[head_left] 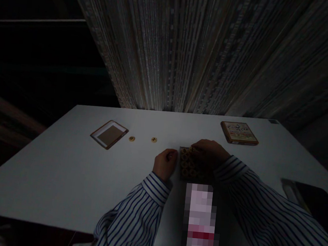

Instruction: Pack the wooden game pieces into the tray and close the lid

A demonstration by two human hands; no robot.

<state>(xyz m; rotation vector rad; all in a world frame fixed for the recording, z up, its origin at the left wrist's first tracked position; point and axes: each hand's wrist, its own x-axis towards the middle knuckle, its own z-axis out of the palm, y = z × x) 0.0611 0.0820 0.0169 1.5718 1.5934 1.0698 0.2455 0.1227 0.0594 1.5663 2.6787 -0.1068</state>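
Note:
A shallow tray (pixel 186 177) holds rows of round wooden Chinese chess pieces (pixel 185 165) near the middle of the table. Over its upper part, my right hand (pixel 209 152) is closed, its fingertips pinching one chess piece (pixel 192 149) at the tray's far edge. That hand and its shadow hide much of the tray's right side. Just left of the tray, my left hand (pixel 165 163) is curled closed; anything inside its fingers is hidden. Farther left, two single pieces, one chess piece (pixel 154 140) and another chess piece (pixel 132 139), lie apart on the table.
On the white table (pixel 68 175), a flat brown-edged box lid (pixel 110 134) lies at the left. A printed box (pixel 240 133) sits at the back right, and a dark flat object (pixel 319 201) at the right edge. A string curtain (pixel 176 54) hangs behind. The room is dim.

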